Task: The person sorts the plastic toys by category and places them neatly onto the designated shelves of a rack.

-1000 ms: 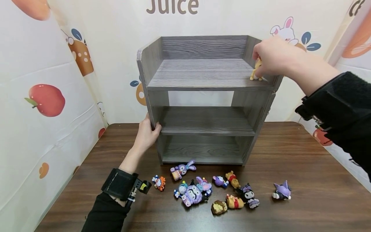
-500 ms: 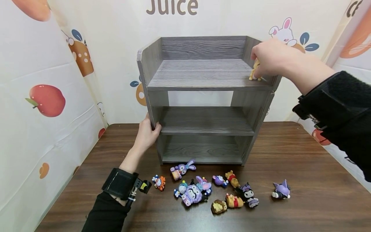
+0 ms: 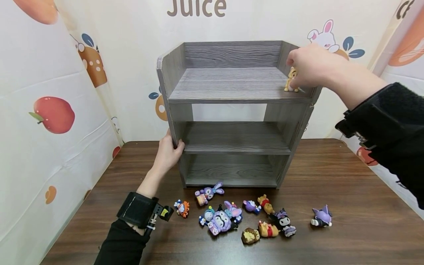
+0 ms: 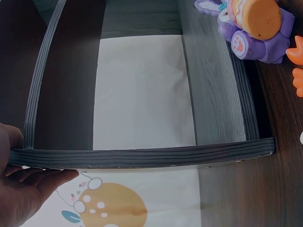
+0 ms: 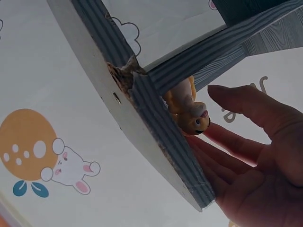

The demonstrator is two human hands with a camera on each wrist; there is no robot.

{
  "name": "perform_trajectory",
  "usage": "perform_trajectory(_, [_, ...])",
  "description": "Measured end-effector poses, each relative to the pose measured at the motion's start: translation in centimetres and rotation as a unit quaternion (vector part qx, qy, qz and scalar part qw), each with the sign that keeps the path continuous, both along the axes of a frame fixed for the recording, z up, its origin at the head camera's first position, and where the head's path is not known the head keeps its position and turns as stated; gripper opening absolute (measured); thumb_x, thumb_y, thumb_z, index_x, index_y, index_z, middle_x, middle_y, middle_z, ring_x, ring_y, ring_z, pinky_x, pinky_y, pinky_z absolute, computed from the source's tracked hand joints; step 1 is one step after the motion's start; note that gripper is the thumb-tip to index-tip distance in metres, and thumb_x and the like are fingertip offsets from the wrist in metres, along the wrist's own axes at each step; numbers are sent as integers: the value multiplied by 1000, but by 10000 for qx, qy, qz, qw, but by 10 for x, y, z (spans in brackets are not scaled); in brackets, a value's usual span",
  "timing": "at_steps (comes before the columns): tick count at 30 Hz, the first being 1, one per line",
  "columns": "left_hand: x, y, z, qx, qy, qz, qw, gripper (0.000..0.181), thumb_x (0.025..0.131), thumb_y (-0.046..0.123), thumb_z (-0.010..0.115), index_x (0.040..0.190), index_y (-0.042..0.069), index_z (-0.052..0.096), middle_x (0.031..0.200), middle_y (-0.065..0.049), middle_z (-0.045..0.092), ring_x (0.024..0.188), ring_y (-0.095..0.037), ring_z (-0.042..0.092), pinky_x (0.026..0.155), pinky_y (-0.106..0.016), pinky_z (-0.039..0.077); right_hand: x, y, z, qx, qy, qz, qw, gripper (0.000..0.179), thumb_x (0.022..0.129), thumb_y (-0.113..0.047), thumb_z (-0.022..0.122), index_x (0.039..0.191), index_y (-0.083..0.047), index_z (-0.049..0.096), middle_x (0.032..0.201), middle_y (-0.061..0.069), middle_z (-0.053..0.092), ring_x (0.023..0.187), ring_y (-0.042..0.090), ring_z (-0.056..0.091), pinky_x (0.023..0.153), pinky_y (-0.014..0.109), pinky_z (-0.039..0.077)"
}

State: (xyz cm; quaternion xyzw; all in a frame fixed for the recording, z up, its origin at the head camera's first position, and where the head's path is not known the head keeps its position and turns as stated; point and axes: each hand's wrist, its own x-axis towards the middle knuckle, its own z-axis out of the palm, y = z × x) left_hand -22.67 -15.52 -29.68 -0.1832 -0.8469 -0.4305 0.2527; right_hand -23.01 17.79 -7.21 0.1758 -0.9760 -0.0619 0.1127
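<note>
A grey wooden shelf unit (image 3: pixel 228 151) with three levels stands on the brown table. My left hand (image 3: pixel 167 154) grips its left side panel, with the thumb (image 4: pixel 10 137) on the inner side and the fingers outside. On the top level, at the right front corner, a small yellow figurine (image 3: pixel 291 79) stands upright. My right hand (image 3: pixel 314 68) is around it; in the right wrist view the thumb (image 5: pixel 232 94) is apart from the figurine (image 5: pixel 191 111) and the fingers extend behind it. Whether those fingers touch it I cannot tell.
Several small figurines lie in front of the shelf, including a large purple one (image 3: pixel 220 221), a bunny (image 3: pixel 208 193), an orange one (image 3: pixel 182 208) and a black-and-purple one (image 3: pixel 283 222). Another purple-hooded figurine (image 3: pixel 322 217) lies farther right. A printed cloth (image 3: pixel 132 73) hangs behind.
My right hand has loosened around the yellow figurine, whose head now shows more. The figurine stays at the corner. My left hand keeps its hold on the side panel.
</note>
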Motion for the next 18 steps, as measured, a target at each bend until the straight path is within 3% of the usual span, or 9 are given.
perform_trajectory(5, [-1,0,-1,-12,36,20,10000,24,79,-4,45,103,-8,44,76,-19,53,56,-23,48,47,-31,38,7,3,-1,-250,145,-27,9996,50,76,-14,63,114,13,44,101,32,52,83,41,51,65,48,43])
perform_trajectory(9, [-2,0,-1,-45,134,31,9999,23,80,-4,45,102,-8,44,73,-17,51,54,-22,47,45,-30,37,23,3,-3,-538,494,-16,9973,45,79,-16,60,114,9,47,107,31,50,89,42,49,68,50,40])
perform_trajectory(14, [-2,0,0,-40,170,5,9998,25,80,-4,44,104,-9,44,72,-17,51,53,-22,47,45,-30,37,43,5,-16,-1129,1164,426,9859,33,80,-16,59,105,6,56,93,25,58,83,34,53,70,47,39])
perform_trajectory(18, [-2,1,-1,-52,150,1,9999,25,80,-4,44,104,-9,44,71,-17,51,53,-21,47,45,-30,37,48,16,-37,-1185,1842,719,9731,25,80,-19,61,98,-1,61,80,12,61,74,25,56,63,38,40])
